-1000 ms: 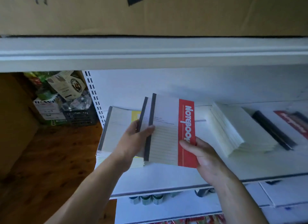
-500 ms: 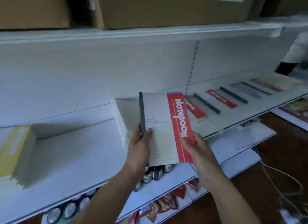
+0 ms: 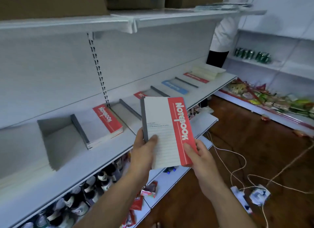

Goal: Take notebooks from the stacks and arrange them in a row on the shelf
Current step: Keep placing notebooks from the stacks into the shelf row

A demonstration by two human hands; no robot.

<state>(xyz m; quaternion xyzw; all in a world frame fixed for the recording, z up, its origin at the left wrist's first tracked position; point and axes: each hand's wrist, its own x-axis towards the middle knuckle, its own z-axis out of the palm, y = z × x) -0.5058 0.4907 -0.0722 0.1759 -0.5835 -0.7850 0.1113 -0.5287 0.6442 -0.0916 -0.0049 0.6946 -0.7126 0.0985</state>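
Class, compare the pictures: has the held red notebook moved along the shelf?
Yes. The red notebook, held by left hand and right hand, went rightward along the shelf: the slotted upright, earlier on its right, now stands on its left.

Notebook (image 3: 167, 132) between left hand (image 3: 144, 153) and right hand (image 3: 198, 158) before the shelf (image 3: 85, 165), stack of notebooks (image 3: 102, 126) at left, row of notebooks (image 3: 175, 86) behind, bottles (image 3: 102, 178) below, cables (image 3: 237, 159) on floor (image 3: 254, 139) at right

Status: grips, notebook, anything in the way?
Left grip and right grip both holding red notebook, off the shelf, not placed yet. Row of notebooks lies flat on shelf. Nothing seen in the way.
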